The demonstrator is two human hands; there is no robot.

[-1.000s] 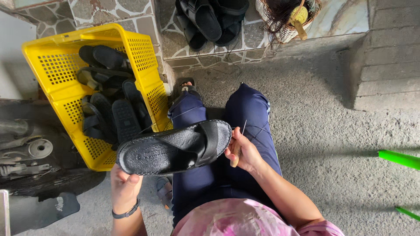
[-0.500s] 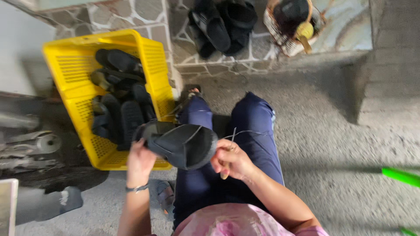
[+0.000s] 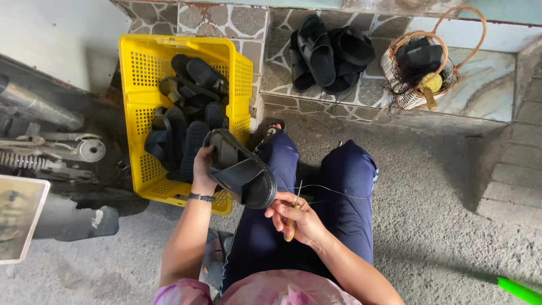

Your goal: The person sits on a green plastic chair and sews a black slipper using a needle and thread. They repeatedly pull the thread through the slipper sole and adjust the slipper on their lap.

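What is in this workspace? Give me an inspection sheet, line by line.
Surface: rough concrete floor; tiled step behind.
Job's things: black sandal; awl with a wooden handle; thread running across the knee.
Clutter: yellow crate holding black sandals; sandal pile on the step; wicker basket with a dark sandal piece inside.
Hands: left hand grips the sandal; right hand holds the awl.
Cables: nothing seen.
Surroundings: metal machine parts at left; green rod at lower right.
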